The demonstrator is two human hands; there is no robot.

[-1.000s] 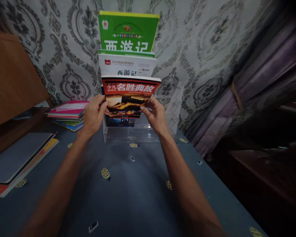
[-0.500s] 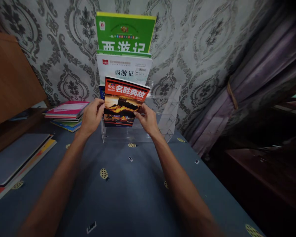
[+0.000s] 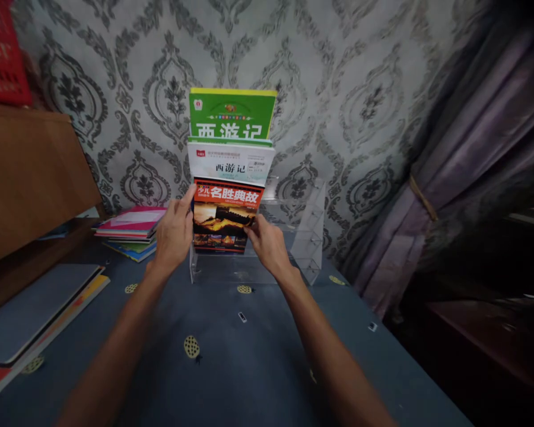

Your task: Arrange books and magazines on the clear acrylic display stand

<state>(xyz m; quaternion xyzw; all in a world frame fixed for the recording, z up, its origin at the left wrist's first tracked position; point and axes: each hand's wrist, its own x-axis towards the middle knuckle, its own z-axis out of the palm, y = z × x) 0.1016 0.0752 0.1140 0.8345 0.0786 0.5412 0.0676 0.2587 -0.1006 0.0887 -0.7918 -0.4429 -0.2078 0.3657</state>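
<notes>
A red-and-black book [image 3: 225,219] with a wall picture and Chinese title stands upright at the left part of a clear acrylic book rack [image 3: 306,231]. My left hand [image 3: 173,234] grips its left edge, index finger stretched up along it. At the right edge, my right hand [image 3: 269,243] pinches the cover, thumb in front. Directly behind rises a white book [image 3: 231,159], and farther back a green book [image 3: 231,112] with a yellow top edge. The lower parts of both are hidden.
Left of the rack lies a stack of books with a pink cover [image 3: 133,218] on top. More books [image 3: 40,308] lie at the table's left, below a brown wooden panel [image 3: 35,184]. A red basket [image 3: 2,59] sits above. A tied curtain [image 3: 396,237] hangs right of the blue tablecloth [image 3: 240,379].
The view has tilted up, so everything sits lower in it. The red-and-black book has straightened and moved down against the rack, covering the blue book edge behind it. Both hands stay at its sides.
</notes>
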